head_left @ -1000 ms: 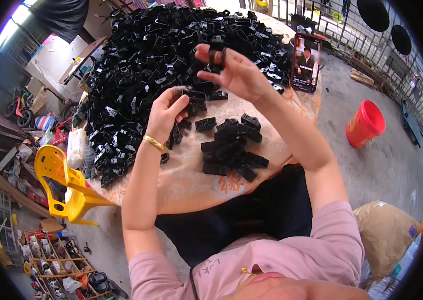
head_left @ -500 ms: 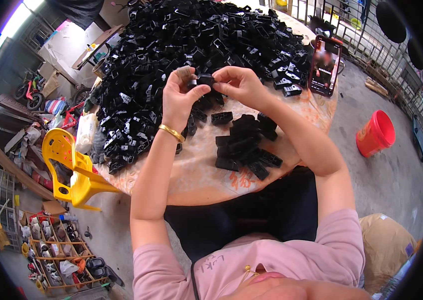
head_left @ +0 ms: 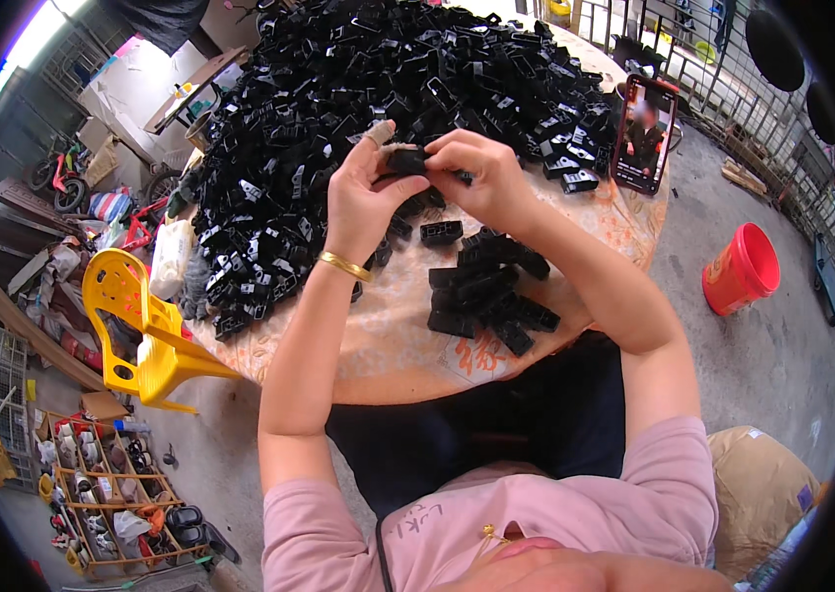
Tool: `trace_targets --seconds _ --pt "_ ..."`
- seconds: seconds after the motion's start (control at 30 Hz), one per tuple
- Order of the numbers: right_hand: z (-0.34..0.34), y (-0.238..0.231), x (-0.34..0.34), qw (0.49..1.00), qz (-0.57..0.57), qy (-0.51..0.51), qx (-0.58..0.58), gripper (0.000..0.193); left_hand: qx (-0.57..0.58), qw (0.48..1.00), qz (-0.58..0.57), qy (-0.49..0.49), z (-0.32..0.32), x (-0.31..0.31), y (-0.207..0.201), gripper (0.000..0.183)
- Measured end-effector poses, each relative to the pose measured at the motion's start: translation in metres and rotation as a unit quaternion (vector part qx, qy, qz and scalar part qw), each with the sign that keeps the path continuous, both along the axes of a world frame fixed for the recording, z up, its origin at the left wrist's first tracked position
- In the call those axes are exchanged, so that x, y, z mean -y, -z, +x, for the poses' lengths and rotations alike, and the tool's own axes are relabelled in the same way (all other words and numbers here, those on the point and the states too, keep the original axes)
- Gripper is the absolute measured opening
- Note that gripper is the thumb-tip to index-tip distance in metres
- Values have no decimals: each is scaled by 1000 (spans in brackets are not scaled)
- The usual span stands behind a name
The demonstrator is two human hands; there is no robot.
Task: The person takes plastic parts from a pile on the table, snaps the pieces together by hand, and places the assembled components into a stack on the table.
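Observation:
A small black plastic part [head_left: 405, 161] is held between my two hands, in front of a large heap of like black parts [head_left: 378, 79] on the round table. My left hand [head_left: 366, 192] pinches it between thumb and fingers; tape or a finger cover wraps one fingertip. From the other side my right hand [head_left: 479, 173] grips the part's right end with bent fingers, which hide some of it. Below the hands a smaller pile of black parts [head_left: 486, 288] lies near the table's front edge. One black part [head_left: 441, 233] rests just left of that pile's top.
The table's patterned cloth [head_left: 378, 360] shows along the near edge. A phone [head_left: 644, 136] stands upright at the right. Beyond it on the floor is a red bucket [head_left: 741, 268]. At left are a yellow plastic chair [head_left: 166, 360] and a shoe rack [head_left: 107, 493].
The black part has turned in my fingers and shows a broader dark face. My left fingers have shifted slightly up, and my right fingers have curled more around the part's end.

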State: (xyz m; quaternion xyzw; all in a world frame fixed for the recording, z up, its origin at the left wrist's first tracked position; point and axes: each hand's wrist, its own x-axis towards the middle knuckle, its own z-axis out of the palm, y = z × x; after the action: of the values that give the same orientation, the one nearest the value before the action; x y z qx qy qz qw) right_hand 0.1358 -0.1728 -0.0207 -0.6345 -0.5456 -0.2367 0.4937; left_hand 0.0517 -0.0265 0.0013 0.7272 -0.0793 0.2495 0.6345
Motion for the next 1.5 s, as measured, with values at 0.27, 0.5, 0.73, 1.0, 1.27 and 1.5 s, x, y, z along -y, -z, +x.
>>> trace_targets --seconds 0.27,0.5,0.73,1.0,1.27,1.5 --pt "12 6 -3 911 76 -193 -355 10 -46 999 -22 4 -1 -8 -3 44" --pt "-1 -3 0 996 27 -22 -82 14 -12 1000 -13 -25 -1 -4 -1 46" --pt "-2 0 -7 982 63 -38 -176 44 -19 993 -119 12 -3 2 2 51" --pt "16 3 3 884 -36 -230 -406 22 -15 995 -77 67 -10 3 -10 55" --pt "43 -10 21 898 -25 -145 -414 31 -90 985 8 145 -18 11 -16 58" --pt "44 9 24 915 -374 149 -21 33 -217 942 71 246 -10 12 9 27"
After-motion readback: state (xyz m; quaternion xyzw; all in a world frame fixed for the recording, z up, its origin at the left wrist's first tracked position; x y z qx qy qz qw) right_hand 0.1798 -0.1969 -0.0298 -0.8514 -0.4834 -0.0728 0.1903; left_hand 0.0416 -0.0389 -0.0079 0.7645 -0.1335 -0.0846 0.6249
